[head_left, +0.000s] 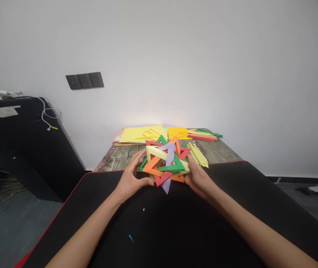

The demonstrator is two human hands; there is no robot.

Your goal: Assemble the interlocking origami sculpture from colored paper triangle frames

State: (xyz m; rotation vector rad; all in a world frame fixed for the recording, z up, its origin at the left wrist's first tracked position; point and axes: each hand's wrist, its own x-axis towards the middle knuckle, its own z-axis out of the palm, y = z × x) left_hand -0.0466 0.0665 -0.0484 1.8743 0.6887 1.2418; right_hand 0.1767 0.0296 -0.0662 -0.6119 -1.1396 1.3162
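Note:
Between my two hands is an origami star ball (170, 154), made of interlocked folded paper strips in green, orange, red, lilac and pale yellow. My left hand (133, 175) grips its left side, with the thumb at the lower edge and the fingers reaching behind. On the opposite side my right hand (199, 178) holds it, its fingers partly hidden by the paper. One lilac point of the star ball hangs lowest, over the black mat (175, 230). The back of the star ball is out of sight.
Yellow paper sheets (131, 134) lie in a stack at the back of the wooden table (119, 158). Folded pale yellow strips (199, 155) and red strips (203, 137) are at the right. A blue paper scrap (131, 238) rests on the mat. A black cabinet (21, 137) stands left.

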